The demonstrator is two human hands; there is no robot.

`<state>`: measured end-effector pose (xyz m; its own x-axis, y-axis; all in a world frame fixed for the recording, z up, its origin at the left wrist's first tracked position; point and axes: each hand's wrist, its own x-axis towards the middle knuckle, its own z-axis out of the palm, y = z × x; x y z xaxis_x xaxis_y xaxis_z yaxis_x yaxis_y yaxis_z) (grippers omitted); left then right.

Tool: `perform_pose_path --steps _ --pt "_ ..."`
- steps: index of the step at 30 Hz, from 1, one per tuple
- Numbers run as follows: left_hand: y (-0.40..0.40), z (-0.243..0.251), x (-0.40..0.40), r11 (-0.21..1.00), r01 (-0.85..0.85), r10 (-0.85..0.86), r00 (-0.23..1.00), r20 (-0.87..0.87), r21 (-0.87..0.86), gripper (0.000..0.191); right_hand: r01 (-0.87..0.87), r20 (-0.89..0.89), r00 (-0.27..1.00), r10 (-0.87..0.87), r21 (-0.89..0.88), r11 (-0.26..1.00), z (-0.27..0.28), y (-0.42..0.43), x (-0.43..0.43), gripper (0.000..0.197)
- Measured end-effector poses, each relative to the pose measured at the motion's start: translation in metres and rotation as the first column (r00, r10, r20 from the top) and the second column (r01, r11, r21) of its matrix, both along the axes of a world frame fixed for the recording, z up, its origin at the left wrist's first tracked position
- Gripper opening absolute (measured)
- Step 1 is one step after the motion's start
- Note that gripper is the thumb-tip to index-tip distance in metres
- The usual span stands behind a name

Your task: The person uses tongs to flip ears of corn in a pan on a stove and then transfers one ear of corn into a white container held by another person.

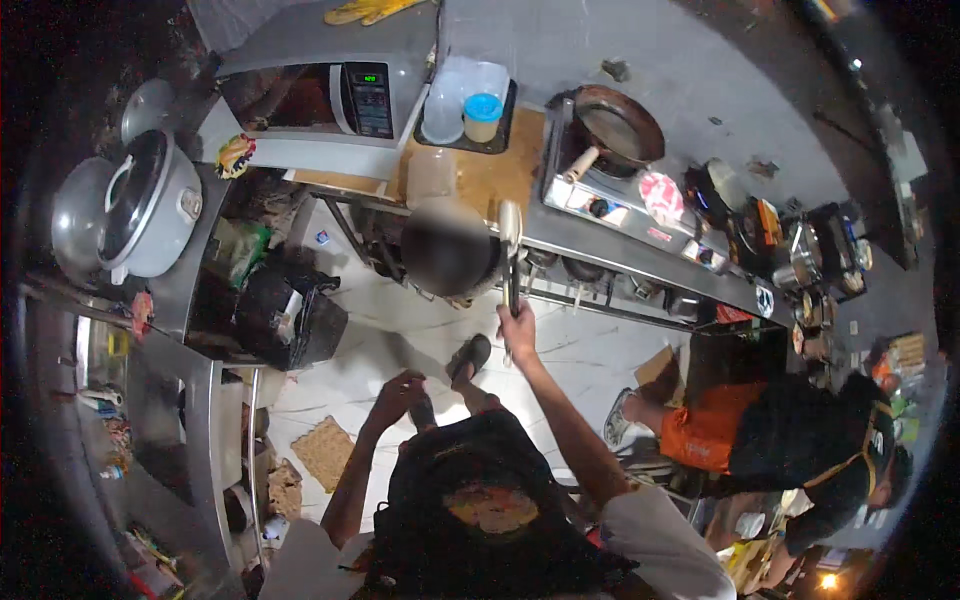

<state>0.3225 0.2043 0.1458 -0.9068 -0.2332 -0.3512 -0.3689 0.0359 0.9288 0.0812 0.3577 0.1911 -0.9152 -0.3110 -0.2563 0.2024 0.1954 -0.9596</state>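
Note:
My right hand is closed around the handles of metal tongs, whose head reaches up to the counter's front edge. My left hand hangs over the floor with its fingers bent; whether it holds something small cannot be told. Ahead of me a dark round shape, partly blurred, lies just left of the tongs. Behind it, a translucent plastic container sits on the wooden board. A cup with a blue lid stands on a black tray.
A frying pan rests on the gas stove at the right. A microwave and a rice cooker stand to the left. Below is a black bag. Another person in orange shorts stands at the right.

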Motion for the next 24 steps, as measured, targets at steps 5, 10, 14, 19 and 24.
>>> perform_pose_path --steps 5,10,14,19,24 --pt "-0.036 0.013 0.015 0.960 -0.281 0.276 0.947 0.167 0.005 0.022 0.198 -0.553 0.829 -0.086 0.145 0.969 -0.046 -0.090 -0.135 0.031" --pt "-0.046 0.017 0.014 0.777 -0.549 0.456 0.828 0.327 0.308 0.026 0.235 -0.468 0.883 -0.031 0.385 0.892 -0.053 -0.138 -0.229 0.032" --pt "-0.061 0.023 -0.033 0.850 -0.407 0.345 0.910 0.230 0.335 0.026 0.327 -0.482 0.876 -0.022 0.560 0.761 -0.067 -0.138 -0.253 0.034" --pt "-0.119 0.043 -0.099 0.993 -0.037 0.033 0.999 0.038 0.115 0.026 0.337 -0.528 0.849 0.010 0.557 0.759 -0.061 -0.151 -0.231 0.048" --pt "-0.225 -0.003 -0.138 0.953 0.183 -0.184 0.983 -0.018 0.243 0.023 0.344 -0.437 0.891 0.125 0.828 0.442 -0.061 -0.150 -0.225 0.052"
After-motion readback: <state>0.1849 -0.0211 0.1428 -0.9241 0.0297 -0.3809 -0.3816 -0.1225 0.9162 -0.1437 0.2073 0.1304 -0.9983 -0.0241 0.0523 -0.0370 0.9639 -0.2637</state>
